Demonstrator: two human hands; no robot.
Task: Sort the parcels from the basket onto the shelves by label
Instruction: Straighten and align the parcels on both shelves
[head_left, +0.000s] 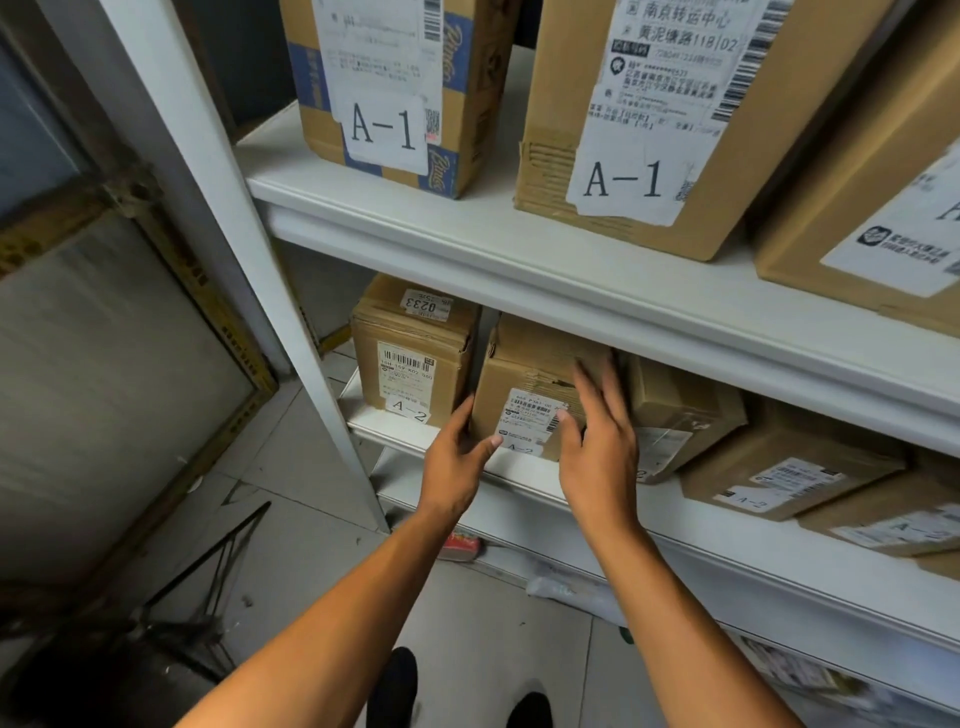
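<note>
A brown cardboard parcel (524, 374) with an A-2 label stands on the second shelf (670, 506) of the white rack. My left hand (457, 460) grips its lower left corner, thumb across the front. My right hand (597, 452) lies flat on its right front face, fingers reaching up the side. Another A-2 parcel (410, 358) stands just left of it, and more A-2 parcels (784, 462) lie to the right. The basket is out of view.
The upper shelf (519, 249) holds large A-1 boxes (395, 88). A white rack post (228, 218) runs down the left. Below are lower shelves with bags, a tiled floor (311, 545), a black wire stand (208, 597) and a glass panel on the left.
</note>
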